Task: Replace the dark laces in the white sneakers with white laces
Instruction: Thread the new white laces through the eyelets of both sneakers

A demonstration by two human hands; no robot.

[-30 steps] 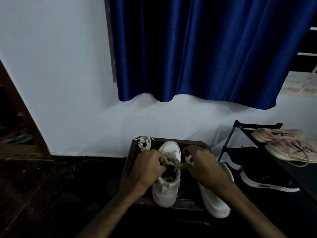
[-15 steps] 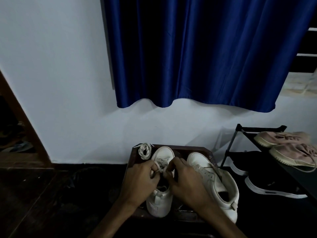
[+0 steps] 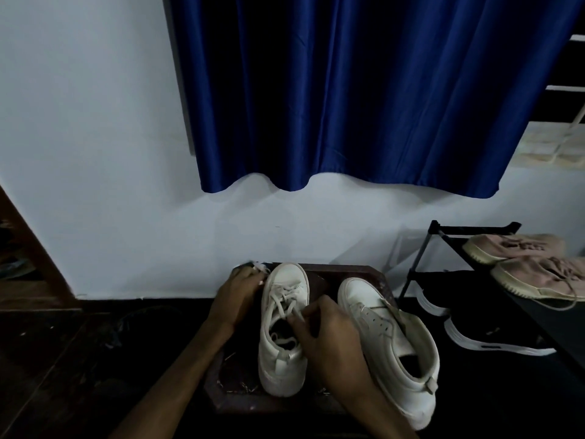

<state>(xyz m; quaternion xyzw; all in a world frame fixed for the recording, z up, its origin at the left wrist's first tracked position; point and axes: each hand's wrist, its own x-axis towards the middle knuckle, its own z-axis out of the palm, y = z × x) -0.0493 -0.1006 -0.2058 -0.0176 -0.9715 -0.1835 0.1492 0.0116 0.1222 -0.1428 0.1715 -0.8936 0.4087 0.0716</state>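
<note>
Two white sneakers stand on a dark wooden stool [image 3: 364, 272]. The left sneaker [image 3: 283, 337] is threaded with a white lace [image 3: 285, 296]. The right sneaker [image 3: 392, 343] has bare eyelets and no lace. My left hand [image 3: 239, 294] reaches to the stool's far left corner and closes over a coiled white lace [image 3: 258, 267], which is mostly hidden under my fingers. My right hand [image 3: 329, 340] rests between the sneakers, its fingertips pinching the lace of the left sneaker near the tongue. No dark lace can be made out.
A black shoe rack [image 3: 443, 248] stands at the right with pink sneakers [image 3: 531, 264] on top and black shoes [image 3: 484, 334] below. A blue curtain [image 3: 364, 106] hangs over the white wall behind. The floor [image 3: 63, 359] is dark.
My left hand left the laced sneaker and moved up and left onto the coiled lace at the stool's corner. My right hand stayed at the laces. The camera shifted slightly.
</note>
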